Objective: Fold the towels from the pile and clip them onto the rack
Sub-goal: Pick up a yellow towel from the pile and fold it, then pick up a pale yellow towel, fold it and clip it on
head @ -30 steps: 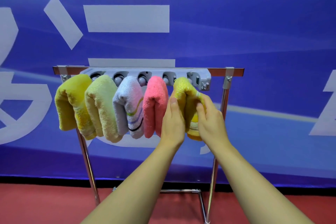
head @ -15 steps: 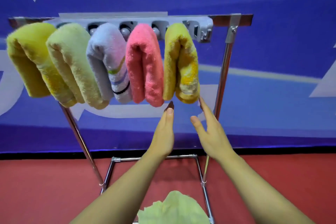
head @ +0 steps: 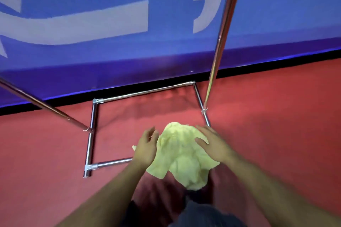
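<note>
Towel [head: 181, 156] crumpled on floor [head: 276, 134], lying across front of rack base [head: 92, 134]. Left hand [head: 146, 150] and right hand [head: 212, 143] above it, grip wide, holding nothing. Risk: grabbing bunched middle, not corners, gives crooked fold; cloth may snag on base bar.

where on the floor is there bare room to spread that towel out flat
Bare red floor lies right of the rack's right upright, and more left of the base frame. Inside the frame it is crowded: the yellow towel and both hands fill its near right part.
</note>
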A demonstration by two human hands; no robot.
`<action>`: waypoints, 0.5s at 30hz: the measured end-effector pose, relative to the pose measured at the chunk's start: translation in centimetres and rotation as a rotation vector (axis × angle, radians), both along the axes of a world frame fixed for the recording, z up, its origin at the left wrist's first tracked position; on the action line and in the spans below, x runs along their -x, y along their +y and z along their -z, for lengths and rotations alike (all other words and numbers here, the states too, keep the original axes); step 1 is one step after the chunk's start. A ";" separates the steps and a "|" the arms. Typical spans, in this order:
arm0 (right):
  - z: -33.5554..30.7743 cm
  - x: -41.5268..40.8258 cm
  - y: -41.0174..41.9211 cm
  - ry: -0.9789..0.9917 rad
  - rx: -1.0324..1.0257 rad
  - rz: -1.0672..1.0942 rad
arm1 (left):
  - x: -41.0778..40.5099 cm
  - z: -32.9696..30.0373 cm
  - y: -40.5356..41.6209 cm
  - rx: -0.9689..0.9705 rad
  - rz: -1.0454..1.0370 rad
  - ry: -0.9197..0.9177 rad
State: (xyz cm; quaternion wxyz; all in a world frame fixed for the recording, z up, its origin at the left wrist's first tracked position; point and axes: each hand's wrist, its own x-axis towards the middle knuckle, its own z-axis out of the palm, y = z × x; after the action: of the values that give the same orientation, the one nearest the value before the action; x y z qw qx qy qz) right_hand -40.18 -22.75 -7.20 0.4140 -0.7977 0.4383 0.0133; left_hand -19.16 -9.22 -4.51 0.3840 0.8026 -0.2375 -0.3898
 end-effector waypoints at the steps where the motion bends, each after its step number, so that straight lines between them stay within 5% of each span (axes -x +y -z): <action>1: 1.6 0.2 0.0 0.037 -0.027 0.000 | -0.2 1.9 0.3 -0.062 -0.018 0.023; 7: 11.8 0.8 0.8 0.340 -0.273 0.178 | -1.5 12.0 2.5 -0.257 -0.072 0.080; 15: 17.5 0.1 4.7 0.340 -0.558 0.317 | -2.1 18.8 2.1 -0.459 0.471 -0.193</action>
State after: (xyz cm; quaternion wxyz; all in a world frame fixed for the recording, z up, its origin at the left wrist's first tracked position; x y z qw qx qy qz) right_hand -40.29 -18.02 -24.73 0.5339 -0.5626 0.5986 0.2005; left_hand -17.03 -7.14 -23.28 0.0684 0.8245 -0.3576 -0.4332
